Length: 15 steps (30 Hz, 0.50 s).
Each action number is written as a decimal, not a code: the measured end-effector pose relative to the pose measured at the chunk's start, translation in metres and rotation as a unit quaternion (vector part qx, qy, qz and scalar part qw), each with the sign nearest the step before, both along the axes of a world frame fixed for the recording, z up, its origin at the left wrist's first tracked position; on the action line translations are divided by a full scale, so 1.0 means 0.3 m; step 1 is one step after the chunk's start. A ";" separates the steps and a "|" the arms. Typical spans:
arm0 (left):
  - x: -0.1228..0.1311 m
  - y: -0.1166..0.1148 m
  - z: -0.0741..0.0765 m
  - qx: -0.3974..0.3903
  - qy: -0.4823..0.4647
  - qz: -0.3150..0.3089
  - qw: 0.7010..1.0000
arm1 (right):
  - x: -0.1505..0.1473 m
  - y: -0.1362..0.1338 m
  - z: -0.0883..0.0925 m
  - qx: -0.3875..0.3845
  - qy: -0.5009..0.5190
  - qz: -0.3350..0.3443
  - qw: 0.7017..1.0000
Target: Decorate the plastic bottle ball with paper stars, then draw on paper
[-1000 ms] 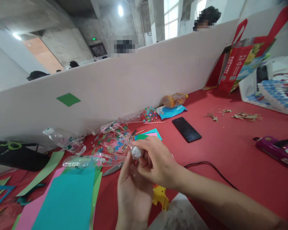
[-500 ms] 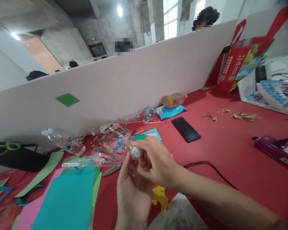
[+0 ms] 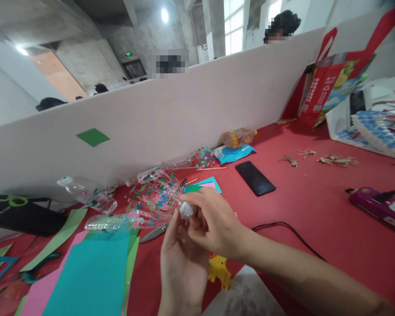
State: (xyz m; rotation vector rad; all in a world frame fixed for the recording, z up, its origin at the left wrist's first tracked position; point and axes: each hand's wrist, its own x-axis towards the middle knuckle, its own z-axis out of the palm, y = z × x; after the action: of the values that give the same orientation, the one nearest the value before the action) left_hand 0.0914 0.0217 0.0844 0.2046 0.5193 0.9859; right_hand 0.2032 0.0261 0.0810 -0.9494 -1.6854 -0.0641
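Observation:
A clear plastic bottle (image 3: 154, 195) cut into strips and dotted with small coloured stickers is held above the red table (image 3: 309, 206). My left hand (image 3: 181, 263) comes up from below, fingers closed around its white neck and cap (image 3: 185, 210). My right hand (image 3: 213, 224) reaches in from the right and pinches the same cap end with thumb and fingers. The bottle's body points away to the left.
Teal, pink and green paper sheets (image 3: 88, 276) lie at the lower left. Another clear bottle (image 3: 85, 193) and a black bag (image 3: 23, 215) sit left. A black phone (image 3: 255, 177), a black cable (image 3: 283, 228), a purple glue gun (image 3: 378, 206) and a yellow piece (image 3: 220, 272) are nearby. A white partition (image 3: 171, 114) stands behind.

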 end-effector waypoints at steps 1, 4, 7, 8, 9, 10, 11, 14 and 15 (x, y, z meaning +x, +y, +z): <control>0.000 -0.001 0.000 0.000 -0.001 0.000 1.000 | 0.000 0.000 0.000 0.002 -0.001 0.000 1.000; -0.001 0.000 0.001 -0.004 -0.001 -0.001 1.000 | 0.001 0.001 0.000 0.003 -0.001 0.005 1.000; -0.001 0.003 0.003 -0.007 -0.003 -0.004 1.000 | 0.001 0.001 0.000 -0.001 -0.002 0.004 1.000; 0.000 0.004 0.004 -0.008 -0.004 -0.004 1.000 | 0.001 0.001 0.000 -0.001 -0.002 0.002 1.000; 0.000 0.004 0.004 -0.009 -0.003 -0.003 1.000 | 0.001 0.001 0.000 -0.001 -0.003 0.001 1.000; 0.000 0.004 0.004 -0.010 -0.003 -0.002 1.000 | 0.000 0.001 -0.001 0.001 -0.003 -0.001 1.000; 0.000 0.004 0.004 -0.010 -0.002 -0.003 1.000 | 0.000 0.001 -0.001 0.003 -0.003 -0.003 1.000; -0.001 0.004 0.001 -0.006 -0.003 -0.009 1.000 | 0.000 0.002 -0.002 0.008 -0.004 -0.005 1.000; -0.001 0.005 -0.001 -0.003 -0.005 -0.011 1.000 | 0.000 0.002 -0.003 0.009 -0.004 -0.004 1.000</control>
State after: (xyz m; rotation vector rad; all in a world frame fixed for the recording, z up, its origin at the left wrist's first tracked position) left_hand 0.0910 0.0231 0.0841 0.1993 0.5092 0.9635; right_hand 0.2032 0.0267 0.0801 -0.9446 -1.6849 -0.0879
